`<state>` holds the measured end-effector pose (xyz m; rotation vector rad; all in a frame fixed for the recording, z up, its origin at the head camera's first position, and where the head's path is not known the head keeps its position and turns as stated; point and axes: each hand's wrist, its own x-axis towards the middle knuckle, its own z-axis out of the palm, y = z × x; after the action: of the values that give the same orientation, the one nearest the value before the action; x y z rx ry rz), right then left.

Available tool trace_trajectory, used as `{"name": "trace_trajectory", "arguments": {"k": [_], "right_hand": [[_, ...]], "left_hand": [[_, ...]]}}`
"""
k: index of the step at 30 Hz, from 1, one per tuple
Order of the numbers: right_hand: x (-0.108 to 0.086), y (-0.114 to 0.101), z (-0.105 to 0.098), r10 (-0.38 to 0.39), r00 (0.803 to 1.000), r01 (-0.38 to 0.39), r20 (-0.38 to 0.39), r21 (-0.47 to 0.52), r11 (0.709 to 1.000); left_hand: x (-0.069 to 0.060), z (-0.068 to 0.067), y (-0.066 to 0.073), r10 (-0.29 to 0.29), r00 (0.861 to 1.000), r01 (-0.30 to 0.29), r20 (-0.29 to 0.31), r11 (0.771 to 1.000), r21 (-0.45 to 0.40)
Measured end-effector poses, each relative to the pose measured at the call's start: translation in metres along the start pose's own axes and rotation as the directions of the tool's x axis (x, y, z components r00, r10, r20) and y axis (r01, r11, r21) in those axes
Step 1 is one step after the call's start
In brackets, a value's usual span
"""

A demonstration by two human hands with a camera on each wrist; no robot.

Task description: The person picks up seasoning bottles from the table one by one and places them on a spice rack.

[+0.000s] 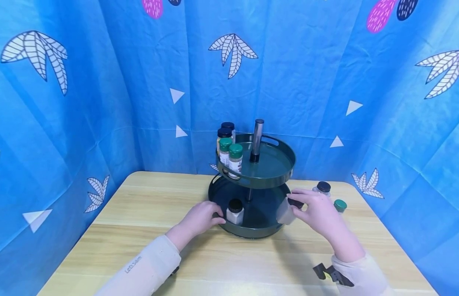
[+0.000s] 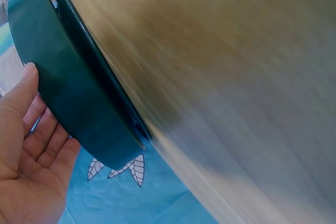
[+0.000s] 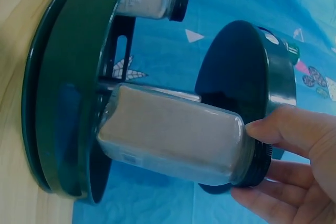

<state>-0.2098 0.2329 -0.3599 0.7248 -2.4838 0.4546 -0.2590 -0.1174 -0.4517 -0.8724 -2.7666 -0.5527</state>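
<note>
My right hand [image 1: 318,209] pinches a square clear jar [image 3: 173,132] by its black lid. The jar holds pale powder and leans, its base by the right rim of the lower tier. My left hand [image 1: 201,220] holds the left front rim of the green two-tier tray [image 1: 251,232], thumb [image 2: 30,77] against the wall. Near that hand, a black-lidded jar of white powder [image 1: 235,212] stands inside the lower tier. On the upper tier [image 1: 274,164], two green-lidded spice jars [image 1: 235,158] and two black-lidded jars [image 1: 224,134] stand at the left.
Behind my right hand, a black-lidded jar [image 1: 323,187] and a green-lidded jar [image 1: 340,205] stand on the wooden table [image 1: 148,197]. A metal post [image 1: 257,139] rises through the tray. Blue patterned curtain [image 1: 288,74] surrounds the table's back and sides.
</note>
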Motion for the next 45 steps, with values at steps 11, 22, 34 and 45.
{"name": "trace_trajectory", "arguments": {"k": [11,22,34,45], "right_hand": [[0.006,-0.009,0.013,-0.016,1.000,0.016,-0.025,-0.013,1.000],[0.011,-0.017,0.025,-0.019,1.000,0.019,-0.011,0.029,0.999],[0.015,-0.022,0.040,-0.054,0.998,0.057,-0.045,0.074,0.996],[0.017,-0.030,0.054,-0.068,0.998,0.068,-0.013,0.047,0.997]], "left_hand": [[0.000,-0.001,-0.001,0.011,1.000,-0.011,-0.007,1.000,0.004],[-0.001,0.000,0.000,0.006,1.000,-0.006,-0.005,1.000,-0.003],[0.001,0.000,0.001,-0.001,1.000,0.001,-0.001,1.000,-0.006],[0.000,-0.001,0.001,0.001,1.000,-0.001,-0.002,1.000,0.000]]}}
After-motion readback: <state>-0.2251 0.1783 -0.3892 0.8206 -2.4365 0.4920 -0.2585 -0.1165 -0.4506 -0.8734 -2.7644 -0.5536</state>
